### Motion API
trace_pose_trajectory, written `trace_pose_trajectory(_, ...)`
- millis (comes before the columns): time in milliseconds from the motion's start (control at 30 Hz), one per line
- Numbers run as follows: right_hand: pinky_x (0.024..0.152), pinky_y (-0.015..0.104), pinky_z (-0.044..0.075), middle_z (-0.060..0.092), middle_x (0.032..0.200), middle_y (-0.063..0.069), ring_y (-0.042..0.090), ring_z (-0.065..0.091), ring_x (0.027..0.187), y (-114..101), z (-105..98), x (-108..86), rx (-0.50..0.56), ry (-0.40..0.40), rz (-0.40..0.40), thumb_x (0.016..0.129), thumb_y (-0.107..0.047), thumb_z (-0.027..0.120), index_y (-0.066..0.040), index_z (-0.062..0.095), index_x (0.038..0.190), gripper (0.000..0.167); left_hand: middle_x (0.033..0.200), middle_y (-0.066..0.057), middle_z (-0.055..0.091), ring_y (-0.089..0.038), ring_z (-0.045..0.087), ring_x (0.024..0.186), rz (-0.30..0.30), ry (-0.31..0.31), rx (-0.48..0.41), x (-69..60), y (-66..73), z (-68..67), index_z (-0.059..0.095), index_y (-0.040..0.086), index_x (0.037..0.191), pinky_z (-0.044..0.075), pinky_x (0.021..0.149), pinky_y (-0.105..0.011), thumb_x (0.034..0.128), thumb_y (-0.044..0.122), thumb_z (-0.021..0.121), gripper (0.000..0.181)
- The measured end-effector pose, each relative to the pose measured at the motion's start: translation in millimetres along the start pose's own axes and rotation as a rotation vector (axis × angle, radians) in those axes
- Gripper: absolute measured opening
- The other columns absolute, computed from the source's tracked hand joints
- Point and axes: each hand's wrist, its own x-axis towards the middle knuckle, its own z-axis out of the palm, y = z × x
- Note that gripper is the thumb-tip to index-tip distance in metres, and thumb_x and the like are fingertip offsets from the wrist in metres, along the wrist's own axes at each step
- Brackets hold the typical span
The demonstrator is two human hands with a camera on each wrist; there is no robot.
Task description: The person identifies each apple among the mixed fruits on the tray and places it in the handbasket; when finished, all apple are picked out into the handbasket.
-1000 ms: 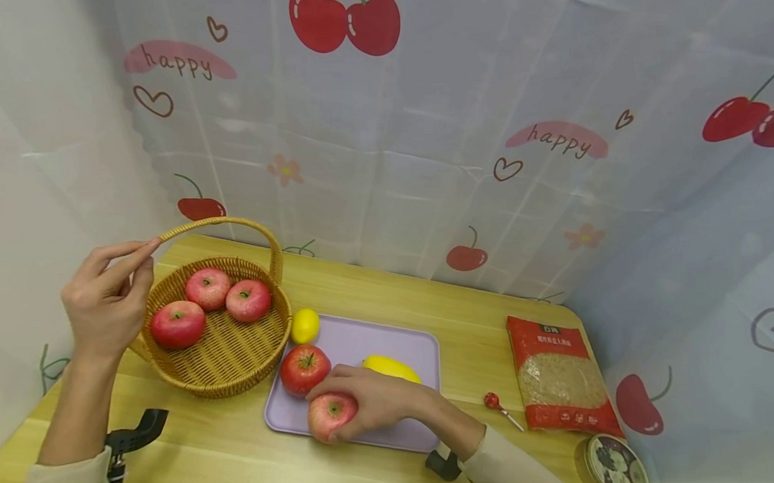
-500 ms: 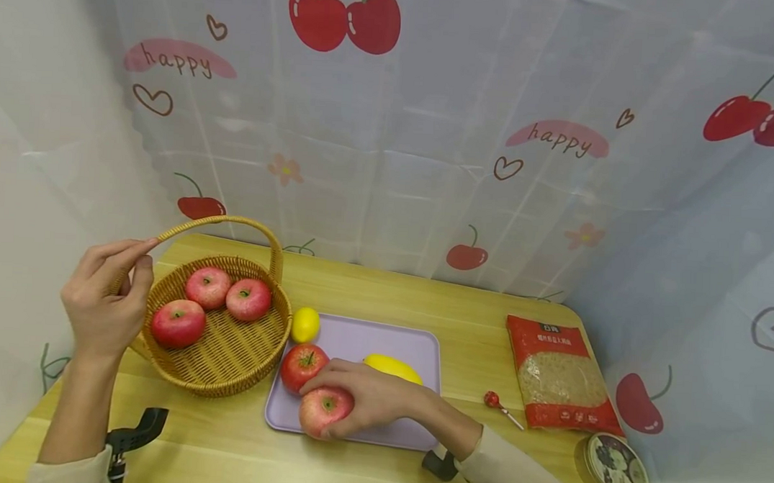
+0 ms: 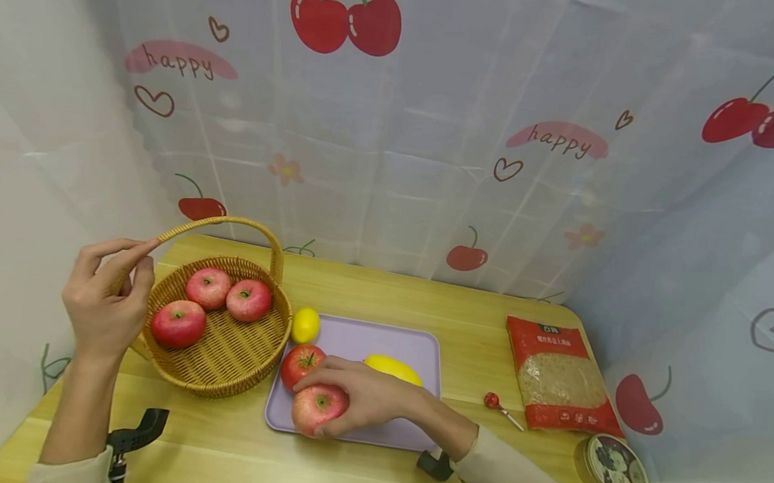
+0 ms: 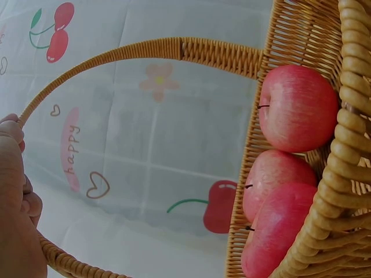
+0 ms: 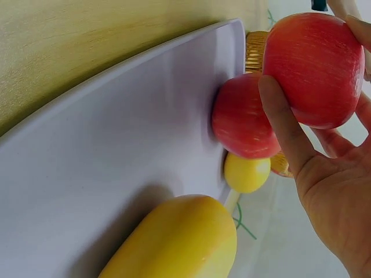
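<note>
My left hand grips the handle of a round wicker basket, which stands on the table. Three apples lie in it, the nearest a red-pink apple. With thumb and fingers, my right hand holds a pink-red apple above the near left part of a lilac tray. The right wrist view shows this held apple raised off the tray. Another red apple sits on the tray just behind it, partly covered by the hand.
A lemon lies at the tray's far left corner, beside the basket. A larger yellow fruit rests on the tray behind my right hand. Rightward are a lollipop, a red food packet and a round tub. A printed curtain hangs behind.
My right hand has moved a little to the left with the apple in its grip. The left hand and the basket have stayed in place.
</note>
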Motion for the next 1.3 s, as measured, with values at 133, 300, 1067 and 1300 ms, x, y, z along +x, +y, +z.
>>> trace_pose_trajectory(133, 0.094, 0.019, 0.047, 0.048, 0.134, -0.018, -0.001, 0.049, 0.118, -0.5, 0.8, 0.9, 0.0, 0.012, 0.007, 0.084, -0.052, 0.076, -0.034, 0.055, 0.141, 0.063, 0.096, -0.028, 0.064, 0.005, 0.029, 0.055, 0.002, -0.006, 0.006, -0.8, -1.2, -0.6, 0.08, -0.001, 0.095, 0.025, 0.06, -0.004, 0.091, 0.004, 0.063, 0.018)
trace_pose_trajectory(300, 0.092, 0.018, 0.047, 0.048, 0.131, -0.017, 0.0, 0.05, 0.115, -2.1, 0.5, 3.6, -0.004, 0.031, 0.01, 0.083, -0.05, 0.077, -0.036, 0.054, 0.141, 0.063, 0.096, -0.028, 0.065, 0.005, 0.029, 0.055, 0.004, -0.007, 0.01, -1.2, -2.7, -0.9, 0.08, -0.001, 0.096, 0.025, 0.06, -0.005, 0.0912, 0.005, 0.063, 0.018)
trace_pose_trajectory(1067, 0.093, 0.016, 0.045, 0.049, 0.132, -0.018, -0.004, 0.047, 0.115, -21.9, 0.1, 39.0, -0.055, 0.079, -0.051, 0.083, -0.051, 0.076, -0.036, 0.054, 0.142, 0.065, 0.095, -0.029, 0.064, 0.005, 0.029, 0.055, 0.01, -0.007, -0.001, -1.2, -2.7, -1.6, 0.08, -0.001, 0.096, 0.025, 0.06, -0.005, 0.0908, 0.003, 0.063, 0.018)
trace_pose_trajectory(1300, 0.092, 0.016, 0.045, 0.048, 0.134, -0.018, -0.004, 0.047, 0.116, -26.7, -0.5, 51.3, -0.043, 0.081, -0.06, 0.083, -0.05, 0.076, -0.038, 0.053, 0.142, 0.064, 0.096, -0.029, 0.063, 0.006, 0.029, 0.055, 0.002, -0.014, 0.005, -2.8, -3.1, -1.8, 0.08, -0.001, 0.097, 0.025, 0.059, -0.005, 0.091, 0.003, 0.063, 0.018)
